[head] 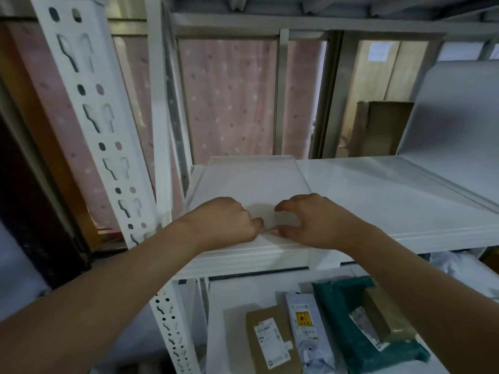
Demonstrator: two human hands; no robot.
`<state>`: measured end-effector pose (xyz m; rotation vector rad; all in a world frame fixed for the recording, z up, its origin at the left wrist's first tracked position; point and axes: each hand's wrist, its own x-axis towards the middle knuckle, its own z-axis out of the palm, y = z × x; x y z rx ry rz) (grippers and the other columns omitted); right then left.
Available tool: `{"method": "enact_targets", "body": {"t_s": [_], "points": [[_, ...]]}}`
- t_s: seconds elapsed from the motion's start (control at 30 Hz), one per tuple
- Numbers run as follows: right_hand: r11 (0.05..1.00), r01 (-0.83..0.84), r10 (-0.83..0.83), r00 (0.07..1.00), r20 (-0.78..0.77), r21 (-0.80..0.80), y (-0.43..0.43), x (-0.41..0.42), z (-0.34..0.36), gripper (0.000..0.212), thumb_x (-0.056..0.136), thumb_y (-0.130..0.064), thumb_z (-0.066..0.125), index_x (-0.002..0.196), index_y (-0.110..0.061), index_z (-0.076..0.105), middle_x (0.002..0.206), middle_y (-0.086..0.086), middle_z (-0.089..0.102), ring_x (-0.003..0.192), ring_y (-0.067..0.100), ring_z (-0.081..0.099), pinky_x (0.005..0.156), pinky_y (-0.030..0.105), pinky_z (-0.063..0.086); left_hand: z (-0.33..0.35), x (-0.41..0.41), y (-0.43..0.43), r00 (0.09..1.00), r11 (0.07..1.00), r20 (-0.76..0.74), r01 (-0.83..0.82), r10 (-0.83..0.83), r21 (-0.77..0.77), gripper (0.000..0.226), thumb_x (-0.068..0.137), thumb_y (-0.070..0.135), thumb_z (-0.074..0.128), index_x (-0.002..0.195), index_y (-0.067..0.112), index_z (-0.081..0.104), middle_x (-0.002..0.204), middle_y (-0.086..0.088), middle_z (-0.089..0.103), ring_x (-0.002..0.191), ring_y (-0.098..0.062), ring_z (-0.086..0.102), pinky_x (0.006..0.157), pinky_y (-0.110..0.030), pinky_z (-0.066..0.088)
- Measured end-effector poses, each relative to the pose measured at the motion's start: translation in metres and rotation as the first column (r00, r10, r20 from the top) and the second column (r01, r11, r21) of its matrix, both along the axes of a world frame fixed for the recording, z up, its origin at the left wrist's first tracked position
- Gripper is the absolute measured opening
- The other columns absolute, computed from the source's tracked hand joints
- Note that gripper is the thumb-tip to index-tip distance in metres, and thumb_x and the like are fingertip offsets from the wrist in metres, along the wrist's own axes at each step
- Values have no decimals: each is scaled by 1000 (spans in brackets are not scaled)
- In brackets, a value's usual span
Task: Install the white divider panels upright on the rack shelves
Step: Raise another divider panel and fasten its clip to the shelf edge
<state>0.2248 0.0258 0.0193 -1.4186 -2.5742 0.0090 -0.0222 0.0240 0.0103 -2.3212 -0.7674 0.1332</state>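
Observation:
A white divider panel [251, 182] lies flat on the left end of the upper rack shelf [378, 190], and its near edge overhangs the shelf front. My left hand [226, 220] rests on the panel near that edge with its fingers curled into a fist. I cannot see anything pinched in it. My right hand [310, 222] arches over the panel beside it, fingers apart, fingertips and thumb touching the surface. The thumb almost meets the left hand's fingers. A second white panel [456, 109] stands tilted on the shelf at the far right.
A perforated white rack upright [89, 109] stands at the left. The lower shelf [232, 292] holds a brown envelope [270, 338], a pale pouch [307, 327] and a teal parcel [367, 322]. A cardboard box [378, 128] and a pink curtain [229, 98] are behind the rack.

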Motion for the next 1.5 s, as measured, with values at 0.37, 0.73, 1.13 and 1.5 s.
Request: {"method": "enact_targets", "body": {"t_s": [0.37, 0.73, 1.13, 1.5], "points": [[970, 12, -70, 970, 231, 242, -22, -16, -11, 67, 102, -11, 45, 165, -22, 22, 165, 6, 38, 123, 33, 63, 101, 43, 53, 5, -7, 2, 983, 979, 163, 57, -89, 194, 29, 70, 6, 91, 88, 14, 69, 67, -2, 63, 52, -25, 62, 46, -28, 40], [882, 213, -12, 902, -432, 421, -27, -10, -14, 45, 109, -24, 49, 153, -15, 49, 128, 6, 72, 95, 26, 74, 82, 40, 62, 96, 21, 14, 943, 798, 121, 188, -310, 573, 33, 95, -8, 63, 118, 12, 76, 107, -9, 78, 106, -33, 69, 116, -48, 43], [931, 133, 151, 709, -689, 341, -27, 38, -5, 32, 107, -32, 42, 130, -20, 61, 90, 5, 75, 74, 21, 74, 66, 43, 64, 153, 95, 19, 826, 639, -95, 497, -555, 586, 27, 100, -8, 69, 109, 15, 80, 109, -7, 76, 114, -27, 69, 124, -50, 41], [980, 53, 119, 619, -776, 192, -34, 57, 7, 31, 109, -28, 54, 137, -24, 65, 113, -7, 78, 97, 12, 78, 76, 32, 67, 163, 118, 8, 877, 735, -65, 437, -475, 518, 23, 100, -7, 66, 114, 8, 78, 113, -15, 75, 116, -33, 67, 129, -52, 32]]}}
